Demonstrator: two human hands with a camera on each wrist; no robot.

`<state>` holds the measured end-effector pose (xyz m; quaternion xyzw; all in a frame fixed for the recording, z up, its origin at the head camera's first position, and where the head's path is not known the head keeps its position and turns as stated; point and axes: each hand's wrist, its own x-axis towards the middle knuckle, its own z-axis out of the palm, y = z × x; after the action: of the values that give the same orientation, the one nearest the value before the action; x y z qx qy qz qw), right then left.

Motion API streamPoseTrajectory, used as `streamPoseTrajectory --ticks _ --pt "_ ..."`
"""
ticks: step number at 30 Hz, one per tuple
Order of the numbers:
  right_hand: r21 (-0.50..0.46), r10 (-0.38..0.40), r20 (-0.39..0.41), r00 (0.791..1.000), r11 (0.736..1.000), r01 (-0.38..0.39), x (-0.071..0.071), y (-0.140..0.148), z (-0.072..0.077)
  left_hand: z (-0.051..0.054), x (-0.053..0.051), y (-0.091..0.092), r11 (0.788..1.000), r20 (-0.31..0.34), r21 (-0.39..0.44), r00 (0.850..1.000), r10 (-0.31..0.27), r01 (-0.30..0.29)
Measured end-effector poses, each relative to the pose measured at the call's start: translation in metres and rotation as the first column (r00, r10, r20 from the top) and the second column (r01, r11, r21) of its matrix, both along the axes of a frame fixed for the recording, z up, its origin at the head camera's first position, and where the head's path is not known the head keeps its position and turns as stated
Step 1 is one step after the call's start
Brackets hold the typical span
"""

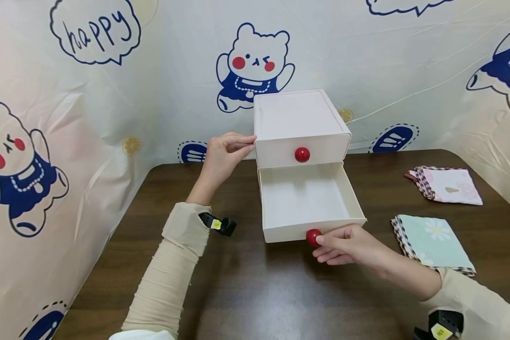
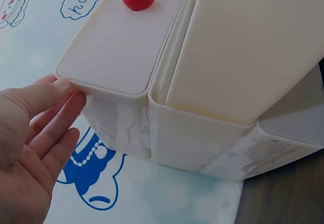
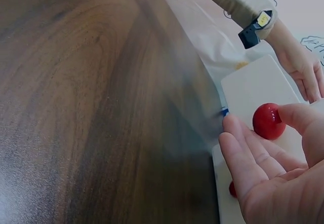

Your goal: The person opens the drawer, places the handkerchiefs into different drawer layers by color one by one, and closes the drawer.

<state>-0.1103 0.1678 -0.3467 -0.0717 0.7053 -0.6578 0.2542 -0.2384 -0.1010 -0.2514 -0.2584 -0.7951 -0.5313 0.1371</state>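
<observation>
A small white two-drawer box (image 1: 299, 115) stands on the table, its lower drawer (image 1: 306, 200) pulled out and bare inside. My right hand (image 1: 357, 248) pinches that drawer's round red knob (image 1: 313, 237), the thumb on it and the index finger at its other side. In the right wrist view the knob (image 3: 269, 121) shows between thumb and fingers. My left hand (image 1: 224, 158) touches the box's left front edge, near the top. Its fingers lie fairly straight against the corner in the left wrist view. The upper drawer (image 1: 276, 152), with its own red knob (image 1: 302, 154), is closed.
To the right lie two folded cloths, a pink one (image 1: 452, 186) and a mint-green one with a daisy (image 1: 437, 241), the latter close to my right forearm. A printed curtain (image 1: 174, 85) hangs behind the brown table (image 1: 246, 288).
</observation>
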Motion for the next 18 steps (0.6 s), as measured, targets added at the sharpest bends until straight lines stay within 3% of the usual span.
streamPoseTrajectory --ticks 7,15,18 --pt "-0.002 -0.018 0.0 1.0 1.0 0.018 0.004 -0.003 -0.001 -0.017 -0.022 -0.005 0.999 -0.004 0.034 1.0 -0.025 0.025" --pt "-0.012 -0.011 0.004 1.0 1.0 0.011 0.007 -0.004 -0.001 -0.015 -0.019 -0.005 0.999 0.001 0.027 1.0 -0.018 0.018" --pt "-0.016 -0.008 0.005 1.0 1.0 0.008 0.007 -0.004 -0.001 -0.006 -0.009 -0.003 1.0 0.004 0.02 1.0 -0.016 0.016"
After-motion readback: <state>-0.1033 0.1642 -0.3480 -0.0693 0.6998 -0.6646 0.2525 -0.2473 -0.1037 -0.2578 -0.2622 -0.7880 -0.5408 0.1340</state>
